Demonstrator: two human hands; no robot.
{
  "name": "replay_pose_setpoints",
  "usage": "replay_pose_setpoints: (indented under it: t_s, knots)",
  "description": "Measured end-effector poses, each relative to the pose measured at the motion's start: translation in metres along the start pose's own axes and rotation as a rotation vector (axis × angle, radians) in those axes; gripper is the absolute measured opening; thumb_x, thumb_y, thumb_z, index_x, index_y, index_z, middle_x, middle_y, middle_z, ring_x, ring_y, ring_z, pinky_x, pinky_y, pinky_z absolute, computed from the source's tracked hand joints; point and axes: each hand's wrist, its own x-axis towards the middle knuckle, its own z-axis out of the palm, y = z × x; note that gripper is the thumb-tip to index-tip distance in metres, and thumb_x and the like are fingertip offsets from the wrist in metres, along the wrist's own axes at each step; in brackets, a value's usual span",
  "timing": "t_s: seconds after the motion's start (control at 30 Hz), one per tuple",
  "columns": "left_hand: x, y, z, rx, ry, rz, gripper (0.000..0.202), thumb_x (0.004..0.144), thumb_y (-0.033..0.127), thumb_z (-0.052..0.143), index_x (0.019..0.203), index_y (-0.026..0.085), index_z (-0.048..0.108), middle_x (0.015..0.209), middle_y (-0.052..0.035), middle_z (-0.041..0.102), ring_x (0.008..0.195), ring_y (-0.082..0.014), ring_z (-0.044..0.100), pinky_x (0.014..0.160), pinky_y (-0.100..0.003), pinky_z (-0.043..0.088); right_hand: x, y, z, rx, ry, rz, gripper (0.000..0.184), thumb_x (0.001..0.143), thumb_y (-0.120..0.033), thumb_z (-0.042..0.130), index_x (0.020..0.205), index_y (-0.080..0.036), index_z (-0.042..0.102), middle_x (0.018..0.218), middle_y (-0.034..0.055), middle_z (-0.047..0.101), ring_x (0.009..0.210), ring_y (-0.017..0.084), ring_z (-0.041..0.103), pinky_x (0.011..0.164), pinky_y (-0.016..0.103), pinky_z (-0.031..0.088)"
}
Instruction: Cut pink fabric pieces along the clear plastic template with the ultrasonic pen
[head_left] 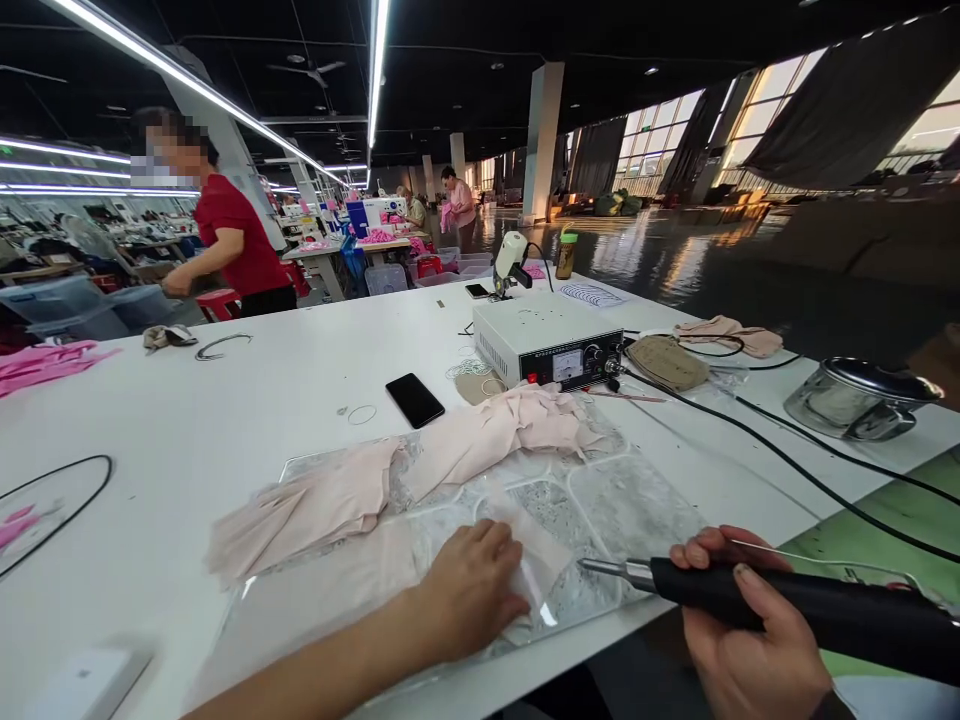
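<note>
My left hand (478,580) presses down on a pale pink fabric strip (541,550), its fingers curled and close together. Under the strip is a clear plastic sheet (637,490) with a pattern of pale lines. My right hand (757,630) is wrapped around the thick black handle of a hand tool (697,583). Its tapered metal tip points left, just right of the strip; whether it touches the sheet I cannot tell. Two piles of pale pink fabric pieces (322,505) lie along the far side of the sheet.
A black phone (415,400) lies beyond the piles, near a white control box (551,340) with a meter. Black cables (757,435) cross the right side. A glass pot (859,400) stands there. A person in red (238,235) is beyond the white table (300,360) at left.
</note>
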Motion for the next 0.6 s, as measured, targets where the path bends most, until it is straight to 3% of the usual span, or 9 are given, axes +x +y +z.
replay_pose_setpoints:
  t_s: [0.07, 0.2, 0.3, 0.43, 0.6]
  knots:
    - [0.001, -0.003, 0.006, 0.02, 0.035, 0.142, 0.038, 0.091, 0.029, 0.059, 0.126, 0.015, 0.053, 0.135, -0.016, 0.052, 0.123, -0.0317, 0.05, 0.102, -0.048, 0.042, 0.003, -0.001, 0.0, 0.006, 0.019, 0.003, 0.023, 0.054, -0.021, 0.065, 0.076, -0.018, 0.059, 0.072, 0.0006, 0.055, 0.058, 0.013, 0.051, 0.051, 0.03, 0.045]
    - [0.001, -0.023, -0.007, -0.07, -0.01, 0.407, 0.031, 0.093, 0.016, 0.048, 0.122, 0.022, 0.057, 0.137, -0.0078, 0.054, 0.128, -0.0248, 0.049, 0.11, -0.043, 0.035, 0.007, -0.005, 0.0, 0.034, 0.059, 0.006, 0.023, 0.053, -0.021, 0.065, 0.075, -0.018, 0.06, 0.072, 0.0006, 0.055, 0.058, 0.013, 0.051, 0.051, 0.03, 0.046]
    - [0.0, -0.031, -0.017, -0.138, -0.014, 0.397, 0.033, 0.094, 0.015, 0.046, 0.124, 0.023, 0.057, 0.135, -0.0058, 0.056, 0.128, -0.022, 0.05, 0.115, -0.04, 0.03, 0.008, -0.005, -0.001, 0.037, 0.027, -0.035, 0.021, 0.057, -0.022, 0.065, 0.076, -0.017, 0.059, 0.073, 0.0013, 0.055, 0.059, 0.013, 0.051, 0.052, 0.03, 0.046]
    - [-0.007, -0.028, -0.019, -0.165, -0.052, 0.358, 0.038, 0.096, 0.02, 0.046, 0.134, 0.022, 0.05, 0.142, -0.0073, 0.049, 0.133, -0.0237, 0.044, 0.115, -0.04, 0.03, 0.008, -0.002, 0.001, 0.041, 0.053, -0.01, 0.024, 0.054, -0.022, 0.066, 0.077, -0.019, 0.059, 0.074, 0.0005, 0.055, 0.06, 0.013, 0.051, 0.053, 0.03, 0.047]
    - [-0.006, -0.022, -0.019, -0.217, -0.012, 0.368, 0.031, 0.097, 0.017, 0.044, 0.123, 0.023, 0.059, 0.128, -0.0047, 0.061, 0.12, -0.0198, 0.057, 0.112, -0.037, 0.035, 0.011, 0.001, 0.002, 0.035, 0.063, 0.063, 0.025, 0.054, -0.021, 0.067, 0.078, -0.02, 0.058, 0.075, -0.0006, 0.054, 0.061, 0.013, 0.052, 0.056, 0.03, 0.05]
